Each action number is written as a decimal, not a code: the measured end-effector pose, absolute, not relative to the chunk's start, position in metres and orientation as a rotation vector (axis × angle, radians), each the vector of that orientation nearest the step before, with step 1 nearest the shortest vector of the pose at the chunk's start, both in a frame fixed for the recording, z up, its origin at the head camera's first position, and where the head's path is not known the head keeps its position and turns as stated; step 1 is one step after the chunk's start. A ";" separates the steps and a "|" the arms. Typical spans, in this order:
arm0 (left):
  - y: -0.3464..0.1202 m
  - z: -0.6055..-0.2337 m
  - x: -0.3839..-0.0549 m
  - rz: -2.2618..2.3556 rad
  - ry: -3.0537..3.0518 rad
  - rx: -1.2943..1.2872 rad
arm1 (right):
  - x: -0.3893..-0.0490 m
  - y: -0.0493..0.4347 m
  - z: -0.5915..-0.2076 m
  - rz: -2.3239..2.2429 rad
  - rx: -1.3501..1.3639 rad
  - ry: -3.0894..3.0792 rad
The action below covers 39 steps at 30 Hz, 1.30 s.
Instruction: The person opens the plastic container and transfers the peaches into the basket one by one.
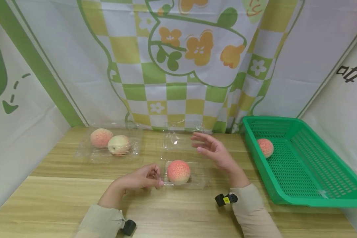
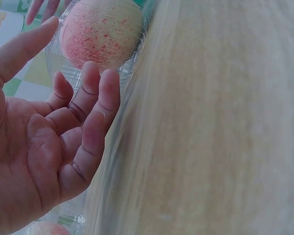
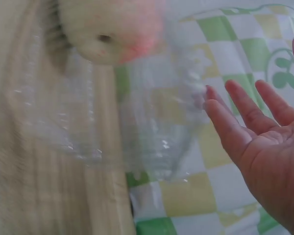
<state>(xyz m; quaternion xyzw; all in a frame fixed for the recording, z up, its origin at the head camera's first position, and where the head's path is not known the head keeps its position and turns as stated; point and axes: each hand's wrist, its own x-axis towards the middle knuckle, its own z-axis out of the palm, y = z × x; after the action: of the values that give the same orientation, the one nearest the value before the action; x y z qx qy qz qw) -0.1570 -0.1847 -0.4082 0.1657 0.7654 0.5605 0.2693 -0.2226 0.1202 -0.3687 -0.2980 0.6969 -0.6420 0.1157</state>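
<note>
Apparently you're filling the clear container [image 1: 200, 177] — one peach [image 1: 178, 172] sits inside. Left hand [image 1: 138, 178], loosely curled, and right hand [image 1: 216, 152], fingers extended, hold nothing — the next move probably calls for another peach [image 1: 266, 148] from the basket [image 1: 312, 201].

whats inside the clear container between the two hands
One pink-and-cream peach sits in the clear container. The peach's underside, and the patch of container floor directly beneath it, are covered and cannot be seen.
</note>
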 end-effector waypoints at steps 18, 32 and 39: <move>-0.185 -0.407 -0.157 1.506 2.076 0.440 | -0.221 0.095 -0.395 -1.631 -0.953 2.020; -0.186 -0.413 -0.158 1.499 2.065 0.443 | -0.212 0.086 -0.397 -1.479 -0.885 2.035; -0.184 -0.412 -0.158 1.484 2.074 0.467 | -0.215 0.084 -0.401 -1.372 -0.933 2.038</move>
<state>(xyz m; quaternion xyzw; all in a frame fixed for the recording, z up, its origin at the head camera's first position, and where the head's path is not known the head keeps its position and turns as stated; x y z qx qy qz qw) -0.1583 -0.1844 -0.4120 0.1734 0.7701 0.5509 0.2710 -0.2150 0.0844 -0.4007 -0.3433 0.7500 -0.5051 0.2541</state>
